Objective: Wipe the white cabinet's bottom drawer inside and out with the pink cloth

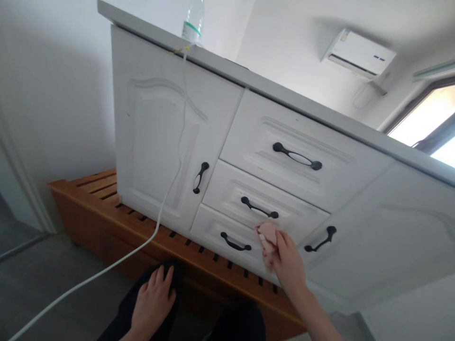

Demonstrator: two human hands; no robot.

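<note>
Bunched in my right hand (288, 261) is a pink cloth (266, 240), with paler patches on it. The cloth is against or just in front of the white drawer fronts, below the black handle (259, 208) of the middle drawer. To its left is the black handle (235, 242) of the bottom drawer. My left hand (154, 296) lies flat on my dark-clothed knee (174, 274), fingers extended and holding nothing. Both hands are in front of the white cabinet (159, 123), whose drawers and doors are closed.
The cabinet stands on a slatted wooden bench (142, 232). A white cable (117, 262) hangs from the countertop (220, 66) and crosses the left side. A clear bottle (193, 23) stands up top. An air conditioner (359, 53) is on the wall, near a window (426, 118).
</note>
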